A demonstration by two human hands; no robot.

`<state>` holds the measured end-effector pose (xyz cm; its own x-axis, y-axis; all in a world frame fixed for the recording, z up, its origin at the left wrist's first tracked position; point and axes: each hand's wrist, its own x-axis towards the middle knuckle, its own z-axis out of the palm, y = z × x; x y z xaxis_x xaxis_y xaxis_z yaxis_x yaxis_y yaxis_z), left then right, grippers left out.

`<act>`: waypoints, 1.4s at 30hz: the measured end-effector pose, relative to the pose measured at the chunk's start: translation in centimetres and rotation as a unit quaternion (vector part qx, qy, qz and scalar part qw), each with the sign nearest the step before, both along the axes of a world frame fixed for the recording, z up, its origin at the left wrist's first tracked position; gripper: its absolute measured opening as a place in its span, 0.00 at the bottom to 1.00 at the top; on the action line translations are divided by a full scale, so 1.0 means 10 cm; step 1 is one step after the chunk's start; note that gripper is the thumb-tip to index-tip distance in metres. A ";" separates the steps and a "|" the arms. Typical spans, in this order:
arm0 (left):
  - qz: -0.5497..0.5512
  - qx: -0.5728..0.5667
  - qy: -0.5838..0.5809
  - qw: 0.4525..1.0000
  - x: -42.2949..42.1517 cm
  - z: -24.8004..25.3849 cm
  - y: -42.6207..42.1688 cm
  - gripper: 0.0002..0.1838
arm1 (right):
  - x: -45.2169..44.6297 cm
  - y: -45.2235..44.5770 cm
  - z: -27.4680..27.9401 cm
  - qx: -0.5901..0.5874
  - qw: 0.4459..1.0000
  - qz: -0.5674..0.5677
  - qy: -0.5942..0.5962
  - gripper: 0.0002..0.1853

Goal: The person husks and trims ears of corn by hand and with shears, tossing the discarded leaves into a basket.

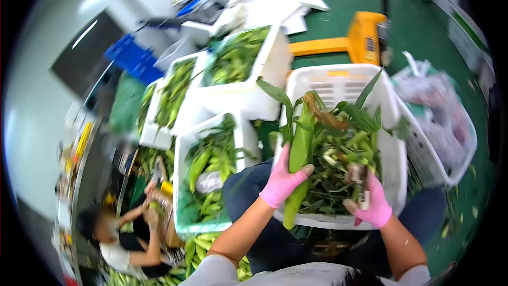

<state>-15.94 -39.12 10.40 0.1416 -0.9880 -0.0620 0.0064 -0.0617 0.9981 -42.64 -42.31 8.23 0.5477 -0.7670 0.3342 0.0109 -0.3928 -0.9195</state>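
My left hand [284,181], in a pink glove with bare fingertips, is closed around an ear of corn [300,145] in its green husk. The ear stands upright, brown silk and long leaves at its top, over the near left rim of a white plastic basket [394,164]. Gloved the same way, my right hand [372,199] grips a short dark and silvery tool that looks like a knife [363,186]; blur hides its exact shape. Beneath both hands, the basket holds cut husk leaves and stalk ends [336,180].
White foam boxes [241,92] of green corn stand ahead and left. Corn ears [198,251] are heaped at lower left, near a seated co-worker [124,251]. A basket of plastic bags [460,167] is at right. Beyond my basket stands a yellow pallet jack [365,37].
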 end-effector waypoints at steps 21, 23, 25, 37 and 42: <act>-0.314 0.154 0.058 0.935 0.36 -0.02 -0.11 0.53 | -0.06 -0.18 -0.06 0.328 0.940 0.092 0.020 0.16; -0.324 0.149 0.069 0.932 0.45 -0.04 -0.15 0.52 | -0.15 -0.20 0.12 0.389 0.909 0.145 0.036 0.15; -0.353 0.139 0.082 0.922 0.51 -0.07 -0.19 0.50 | -0.18 -0.18 0.17 0.471 0.855 0.216 0.010 0.22; -0.458 0.257 0.212 0.825 0.31 -0.51 -0.32 0.51 | -0.04 -0.10 -0.19 0.360 0.904 0.215 -0.078 0.20; -0.253 0.117 0.095 0.956 0.07 -0.49 -0.29 0.49 | -0.04 -0.08 -0.02 0.469 0.870 0.077 -0.135 0.15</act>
